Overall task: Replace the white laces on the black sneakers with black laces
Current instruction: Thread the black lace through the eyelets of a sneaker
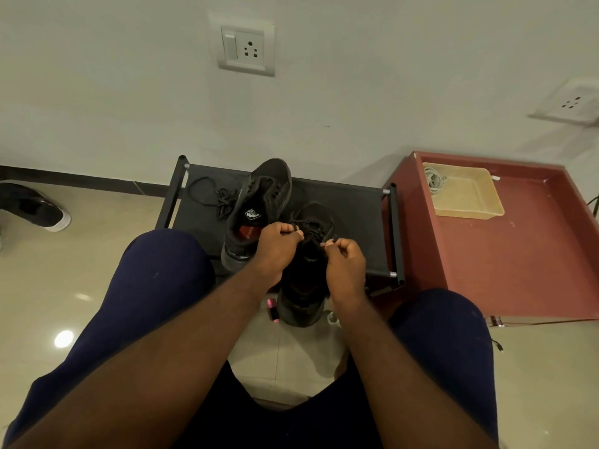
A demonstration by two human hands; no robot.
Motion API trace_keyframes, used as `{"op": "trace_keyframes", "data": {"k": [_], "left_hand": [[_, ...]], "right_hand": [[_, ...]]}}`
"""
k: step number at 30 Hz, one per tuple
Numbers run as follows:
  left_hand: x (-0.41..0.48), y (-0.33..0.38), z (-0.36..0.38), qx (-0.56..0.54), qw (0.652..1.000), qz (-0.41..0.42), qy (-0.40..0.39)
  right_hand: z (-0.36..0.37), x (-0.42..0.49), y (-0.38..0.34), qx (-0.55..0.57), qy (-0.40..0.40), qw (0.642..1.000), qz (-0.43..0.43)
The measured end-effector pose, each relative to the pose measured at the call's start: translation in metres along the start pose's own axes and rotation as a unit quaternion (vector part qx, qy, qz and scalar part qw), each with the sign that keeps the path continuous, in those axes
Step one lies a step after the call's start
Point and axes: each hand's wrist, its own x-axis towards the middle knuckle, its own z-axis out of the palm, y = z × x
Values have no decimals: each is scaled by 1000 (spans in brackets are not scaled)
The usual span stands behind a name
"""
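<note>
Lacing the near sneaker [304, 280] with black lace [311, 233], at the rack's [356, 215] 6 o'clock edge
Left hand [275, 246] and right hand [345, 260] each pinch a lace end; likely next: even pull, then tie

dim, warm indoor light from above: a round glare spot shines on the glossy floor [64, 338] at lower left. the sneakers [259, 196] at centre sink into shadow, detail lost. wide-angle bending skews the socket [567, 103] at the right edge; focus slightly soft throughout
</note>
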Motion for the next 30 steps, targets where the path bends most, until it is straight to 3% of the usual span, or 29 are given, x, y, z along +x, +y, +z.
{"op": "trace_keyframes", "data": {"k": [3,6,10,14,18,22,25,26,28,29,30], "left_hand": [[3,35,-1,-29,995,49,-81],[6,82,6,39,978,135,-155],[15,132,11,166,950,215,-152],[23,114,-1,328,931,129,-98],[12,32,-9,284,952,31,-106],[1,-3,-5,195,977,57,-57],[-1,2,-4,202,971,117,-40],[1,3,-5,210,967,136,-43],[2,6,-6,230,956,172,-64],[3,7,-8,240,949,188,-79],[4,7,-9,239,946,199,-94]], "right_hand": [[2,-1,-5,85,-16,996,25],[-2,-4,-10,113,-34,992,51],[-9,-2,-12,123,-32,990,61],[-9,0,-14,155,-30,985,77],[-8,6,-13,170,-31,978,118],[-10,8,-11,172,-5,971,163],[-12,10,-18,217,35,961,165],[-12,10,-24,208,58,968,129],[-10,12,-37,67,95,992,-56],[-7,12,-44,-40,75,978,-188],[-3,15,-48,-151,16,940,-306]]}}
